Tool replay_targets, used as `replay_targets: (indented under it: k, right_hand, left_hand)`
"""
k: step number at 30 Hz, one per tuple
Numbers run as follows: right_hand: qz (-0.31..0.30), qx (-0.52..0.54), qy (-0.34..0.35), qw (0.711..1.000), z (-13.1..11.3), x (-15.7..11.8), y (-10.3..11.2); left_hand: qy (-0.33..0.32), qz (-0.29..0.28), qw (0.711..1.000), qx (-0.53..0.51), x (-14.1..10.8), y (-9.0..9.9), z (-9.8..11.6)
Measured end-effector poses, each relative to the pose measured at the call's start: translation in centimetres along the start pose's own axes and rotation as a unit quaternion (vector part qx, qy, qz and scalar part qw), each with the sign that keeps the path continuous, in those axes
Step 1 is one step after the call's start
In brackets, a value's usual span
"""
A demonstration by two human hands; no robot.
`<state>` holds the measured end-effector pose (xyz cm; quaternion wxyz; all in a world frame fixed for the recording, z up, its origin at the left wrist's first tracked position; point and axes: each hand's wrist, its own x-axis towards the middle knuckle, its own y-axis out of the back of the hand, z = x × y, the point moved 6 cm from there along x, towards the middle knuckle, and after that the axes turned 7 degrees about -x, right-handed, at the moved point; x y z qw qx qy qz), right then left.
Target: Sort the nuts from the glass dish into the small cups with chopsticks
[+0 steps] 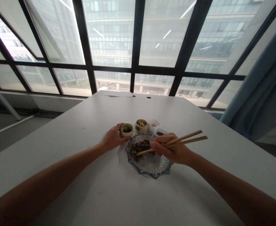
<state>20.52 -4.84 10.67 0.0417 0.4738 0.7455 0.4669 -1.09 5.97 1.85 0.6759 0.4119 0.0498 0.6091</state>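
Note:
My left hand is wrapped round a small pale cup with some dark bits inside, standing at the left rim of a scalloped glass plate. In my right hand is a pair of wooden chopsticks, their tips down among the dark, striped seeds, which look like sunflower seeds, heaped on the plate's left side. Whether the tips pinch a seed is too small to tell. My right fingers hide part of the plate's far right side.
Behind the plate stand a second pale cup of light nuts, a white container and another white container with dark contents. Papers lie at the white table's far end, before the windows. A blue curtain hangs at right.

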Motion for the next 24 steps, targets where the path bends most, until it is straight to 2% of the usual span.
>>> replay_targets:
  k: [11,24]
  right_hand:
    - [0.009,0.000,-0.011,1.000,0.37,0.03,0.37]
    - [-0.010,-0.017,0.028,0.999,0.29,-0.01,-0.24]
  left_hand:
    - [0.006,0.010,1.000,0.008,-0.03,0.13,0.20]
    - [0.004,-0.005,1.000,0.007,0.05,0.07,0.13]
